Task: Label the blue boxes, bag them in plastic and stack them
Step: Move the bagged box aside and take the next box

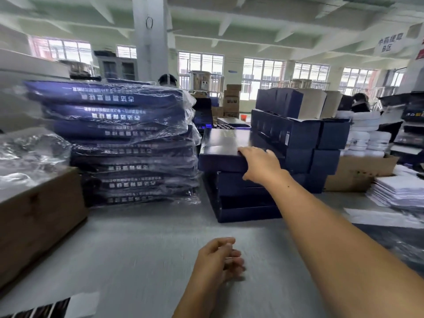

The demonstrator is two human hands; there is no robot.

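Blue boxes (241, 198) are stacked unbagged at mid-tabletop, between a taller bagged stack (135, 143) on the left and a pile of dark cartons (298, 134) just beside them on the right. A narrow gap is left between the two stacks. Open grey tabletop (137, 249) is seen in front, bounded on the left by a brown carton (39, 216) heaped with clear plastic bags (29, 154) and on the right by white sheets (399, 191). The top box (220, 143) is grasped at its near right edge by the right grip (261, 164), with fingers bent over the lid. The left grip (218, 260) is held released above the bare tabletop, loosely curled, with nothing in it.
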